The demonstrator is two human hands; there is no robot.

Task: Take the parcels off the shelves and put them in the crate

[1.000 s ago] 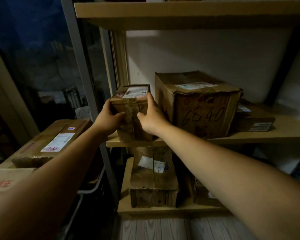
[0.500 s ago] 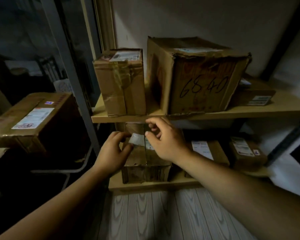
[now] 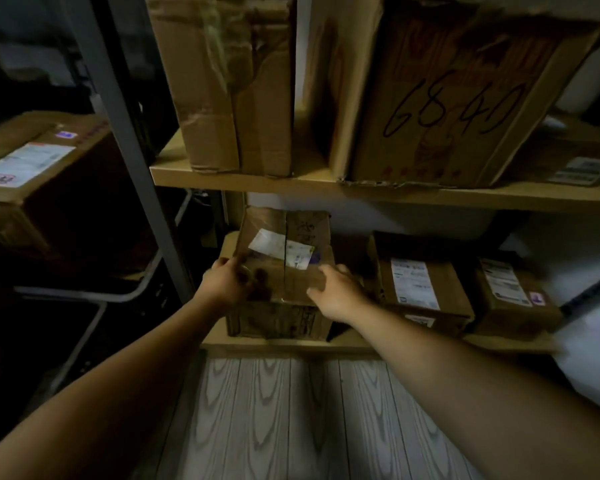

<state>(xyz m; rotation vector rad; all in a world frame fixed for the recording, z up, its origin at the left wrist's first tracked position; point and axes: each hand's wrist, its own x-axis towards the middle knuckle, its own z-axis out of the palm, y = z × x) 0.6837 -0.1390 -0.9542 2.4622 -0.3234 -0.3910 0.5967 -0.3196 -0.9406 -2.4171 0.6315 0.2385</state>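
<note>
Dim light, frame partly blurred. Both hands on the small parcel (image 3: 284, 251) at the left end of the lower shelf (image 3: 326, 342); it sits tilted on top of another box (image 3: 278, 322). Left hand (image 3: 224, 284) grips its left front corner, fingers curled around the edge. Right hand (image 3: 336, 294) presses the right front edge, fingers bent onto the cardboard. Upper shelf (image 3: 291, 183) carries a taped parcel (image 3: 229, 84) and a box marked 6840 (image 3: 454, 95). The crate cannot be made out.

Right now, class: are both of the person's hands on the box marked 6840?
No: the left hand and right hand grip a smaller parcel on the lower shelf, below the 6840 box.
</note>
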